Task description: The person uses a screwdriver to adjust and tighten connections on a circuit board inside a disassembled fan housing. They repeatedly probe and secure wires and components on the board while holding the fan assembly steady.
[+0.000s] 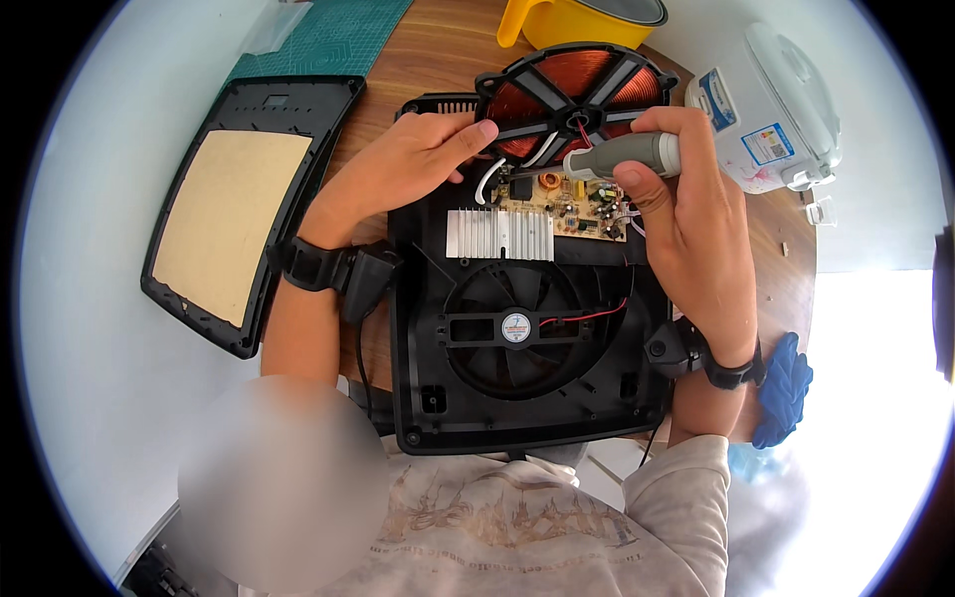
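Observation:
An opened induction cooker lies in front of me, its black base housing [537,423] showing a fan [492,289], a silver heatsink [482,234] and a circuit board [577,224]. The round copper coil [612,80] is tilted up at the far end of the housing. My left hand [428,154] grips the coil's left rim, thumb on the near side; its other fingers are partly hidden. In my right hand [691,214] is a grey-green electric screwdriver [632,156], held level. Its shaft points left to the white wires [485,182] at the board's far left corner; the tip's contact is unclear.
On the left lies the cooker's black top cover [338,95] with a beige sheet inside. Behind it is a green cutting mat [323,40]. A yellow pot [572,28] and a white rice cooker [786,109] stand at the back; a blue cloth [784,393] lies at the right edge.

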A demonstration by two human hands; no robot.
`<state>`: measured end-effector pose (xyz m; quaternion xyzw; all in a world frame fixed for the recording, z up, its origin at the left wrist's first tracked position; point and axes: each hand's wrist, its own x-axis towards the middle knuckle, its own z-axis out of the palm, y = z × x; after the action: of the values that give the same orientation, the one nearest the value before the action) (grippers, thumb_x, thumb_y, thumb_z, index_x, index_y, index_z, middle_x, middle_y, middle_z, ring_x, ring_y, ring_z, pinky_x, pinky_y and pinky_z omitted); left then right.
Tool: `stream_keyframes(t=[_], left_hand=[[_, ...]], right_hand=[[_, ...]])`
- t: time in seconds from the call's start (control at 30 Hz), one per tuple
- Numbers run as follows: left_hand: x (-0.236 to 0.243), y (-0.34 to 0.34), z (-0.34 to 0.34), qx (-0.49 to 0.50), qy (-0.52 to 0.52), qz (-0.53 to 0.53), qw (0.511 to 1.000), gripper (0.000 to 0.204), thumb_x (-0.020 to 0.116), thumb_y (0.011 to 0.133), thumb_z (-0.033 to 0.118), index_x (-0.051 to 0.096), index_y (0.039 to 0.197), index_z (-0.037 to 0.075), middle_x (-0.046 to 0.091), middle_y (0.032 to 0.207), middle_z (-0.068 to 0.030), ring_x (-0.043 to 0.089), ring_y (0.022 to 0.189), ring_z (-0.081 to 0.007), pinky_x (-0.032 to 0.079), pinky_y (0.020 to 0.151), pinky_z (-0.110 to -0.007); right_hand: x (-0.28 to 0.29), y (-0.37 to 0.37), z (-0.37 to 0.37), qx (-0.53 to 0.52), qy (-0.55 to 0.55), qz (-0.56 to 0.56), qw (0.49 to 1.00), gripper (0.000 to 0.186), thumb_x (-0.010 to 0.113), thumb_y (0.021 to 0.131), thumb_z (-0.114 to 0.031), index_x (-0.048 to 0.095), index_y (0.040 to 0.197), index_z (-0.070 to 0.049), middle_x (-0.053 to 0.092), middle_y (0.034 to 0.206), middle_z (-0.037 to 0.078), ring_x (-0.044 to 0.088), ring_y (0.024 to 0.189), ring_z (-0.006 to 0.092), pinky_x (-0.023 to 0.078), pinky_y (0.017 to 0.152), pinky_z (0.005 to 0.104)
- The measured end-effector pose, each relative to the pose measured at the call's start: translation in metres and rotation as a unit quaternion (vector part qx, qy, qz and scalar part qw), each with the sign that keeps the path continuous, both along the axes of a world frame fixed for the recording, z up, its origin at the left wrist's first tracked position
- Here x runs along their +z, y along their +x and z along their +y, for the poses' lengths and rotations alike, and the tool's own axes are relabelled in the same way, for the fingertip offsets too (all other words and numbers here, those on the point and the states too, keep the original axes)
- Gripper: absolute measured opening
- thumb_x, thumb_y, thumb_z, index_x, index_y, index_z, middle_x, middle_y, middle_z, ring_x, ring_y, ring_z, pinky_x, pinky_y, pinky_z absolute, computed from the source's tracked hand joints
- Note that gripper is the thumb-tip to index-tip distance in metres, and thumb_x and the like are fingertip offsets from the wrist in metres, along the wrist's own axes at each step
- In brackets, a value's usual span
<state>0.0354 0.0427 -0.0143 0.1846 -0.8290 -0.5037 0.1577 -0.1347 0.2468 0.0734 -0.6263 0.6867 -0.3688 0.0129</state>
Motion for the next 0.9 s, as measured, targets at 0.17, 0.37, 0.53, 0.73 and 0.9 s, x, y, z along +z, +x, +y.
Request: stream_keyframes(t=[0.17,0.37,0.53,0.73,0.9], left_hand=[[-0.0005,0.0001,0.0002,0.003,0.005,0.000,1.000,0.046,0.050,0.109,0.040,0.065,0.108,-0.004,0.060,0.079,-0.0052,0.064,0.072,-0.0143,0.059,0.069,-0.030],[0.0033,0.0011,-0.0029,-0.013,0.019,-0.044,0.999,0.051,0.049,0.109,0.045,0.067,0.116,-0.003,0.070,0.103,-0.0093,0.069,0.096,-0.0186,0.059,0.079,-0.031],[-0.0006,-0.0002,0.0008,0.006,0.004,-0.001,1.000,0.046,0.050,0.109,0.040,0.064,0.105,-0.003,0.058,0.077,-0.0040,0.062,0.071,-0.0136,0.059,0.070,-0.030],[0.0010,-0.0004,0.0018,0.005,0.004,0.003,1.000,0.046,0.050,0.109,0.041,0.064,0.104,-0.003,0.058,0.077,-0.0040,0.062,0.071,-0.0136,0.059,0.070,-0.030],[0.0021,0.0010,0.0005,0.000,0.008,-0.017,1.000,0.048,0.050,0.109,0.042,0.065,0.109,-0.003,0.062,0.086,-0.0057,0.064,0.079,-0.0148,0.058,0.073,-0.030]], right_hand=[[-0.0009,-0.0018,-0.0007,0.004,-0.007,0.002,1.000,0.025,0.065,0.100,-0.014,0.047,0.116,-0.005,0.064,0.088,0.021,0.063,0.075,0.0442,0.047,0.063,0.0447],[-0.0034,-0.0032,-0.0017,0.006,-0.020,0.012,1.000,0.025,0.065,0.100,-0.014,0.048,0.116,-0.005,0.062,0.081,0.020,0.062,0.070,0.0437,0.047,0.062,0.0442],[-0.0057,-0.0055,-0.0026,0.000,-0.027,0.024,0.999,0.027,0.068,0.099,-0.017,0.049,0.115,-0.005,0.061,0.074,0.017,0.063,0.067,0.0391,0.046,0.059,0.0423],[-0.0060,-0.0023,-0.0020,-0.010,-0.035,0.031,0.999,0.031,0.072,0.096,-0.021,0.051,0.112,-0.005,0.058,0.067,0.014,0.063,0.060,0.0326,0.045,0.055,0.0397],[0.0014,0.0023,0.0017,-0.050,0.033,0.005,0.998,0.035,0.069,0.099,-0.034,0.055,0.116,-0.006,0.073,0.086,0.013,0.071,0.074,0.0257,0.052,0.067,0.0319]])
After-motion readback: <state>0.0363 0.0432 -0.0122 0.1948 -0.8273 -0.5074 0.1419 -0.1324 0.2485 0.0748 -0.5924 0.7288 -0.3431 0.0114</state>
